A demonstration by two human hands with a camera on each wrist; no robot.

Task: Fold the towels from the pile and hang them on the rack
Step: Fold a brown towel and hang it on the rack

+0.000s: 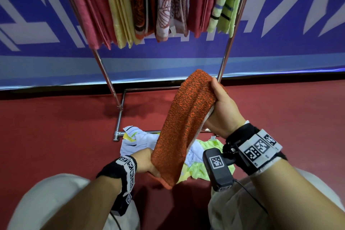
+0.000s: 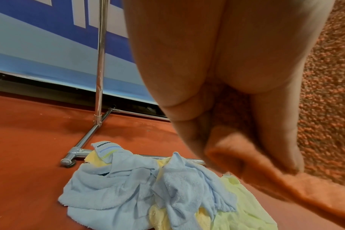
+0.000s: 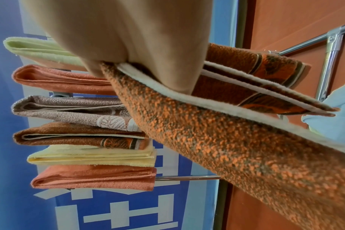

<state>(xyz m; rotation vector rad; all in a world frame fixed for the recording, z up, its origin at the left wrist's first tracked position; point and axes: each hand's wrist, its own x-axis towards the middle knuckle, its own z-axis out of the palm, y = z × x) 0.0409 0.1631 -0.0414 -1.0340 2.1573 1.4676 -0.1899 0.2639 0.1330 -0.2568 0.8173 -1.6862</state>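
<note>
Orange towel: here it is, a speckled orange-and-brown towel (image 1: 184,123) folded into a long band. It is up in the air between both hands, slanting from low left to high right, in front of the rack and right above the pile.
Right hand: the right hand (image 1: 222,110) has the upper end, with the thumb on the near face and the fingers wrapped round behind. The right wrist view shows the stacked layers and their pale hem squeezed tight in that grip.
Left hand: the left hand (image 1: 147,162) takes the lower end. In the left wrist view its fingers (image 2: 187,77) lie close side by side, pinching a curl of the orange cloth at their tips.
Pile: crumpled pale blue, yellow and light green towels (image 1: 138,140) lie on the red carpet (image 1: 56,127), heaped against the rack's bottom bar.
Rack: a chrome rack (image 1: 106,73) stands on the carpet before a blue-and-white banner (image 1: 280,33).
Hung towels: a packed row of folded towels (image 1: 164,2) hangs side by side: pink, yellow, orange-brown patterned, mauve leaf print, dark red and striped green.
Wrists: black bands with black-and-white markers (image 1: 261,147) sit on both wrists.
</note>
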